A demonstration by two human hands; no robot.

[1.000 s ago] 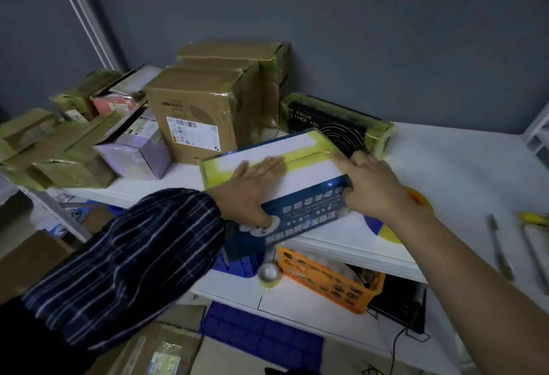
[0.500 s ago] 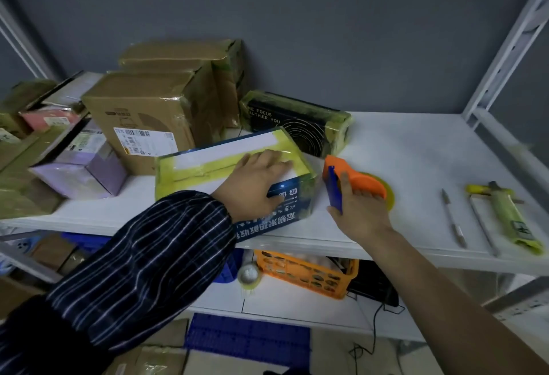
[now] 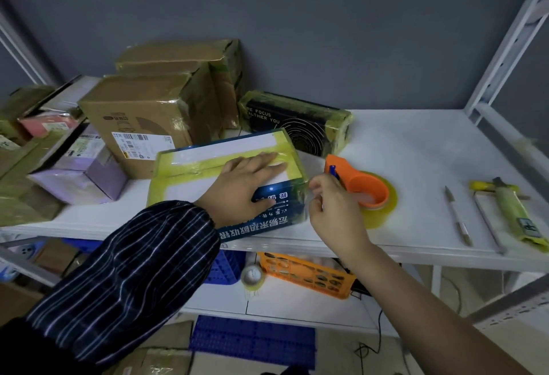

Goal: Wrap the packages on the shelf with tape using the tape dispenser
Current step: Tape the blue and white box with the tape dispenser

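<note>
**Left hand pins box, right hand at the tape end**

Left hand (image 3: 246,178) lies flat with straight fingers on top of the blue-and-white printed cardboard box (image 3: 208,166), which sits at the front edge of the white metal shelf (image 3: 416,149). Its grip is released and it is only pressing.

Right hand (image 3: 335,211) is at the box's right end with fingers curled, maybe pinching clear tape. It is blurred, so I cannot tell.

The box looks light and stiff, and its taped faces look slick. Best pinned from above or held by both ends.

The orange plastic tape dispenser with a yellowish roll (image 3: 365,190) lies just beside the box. Take it by the orange handle, clear of the cutter.

Under the shelf, an orange perforated plastic basket (image 3: 306,276) holds pale items I cannot identify.

Farther back are a black tape-wrapped box (image 3: 297,128) and brown cardboard cartons (image 3: 142,119). All are closed, so their contents are hidden.
</note>
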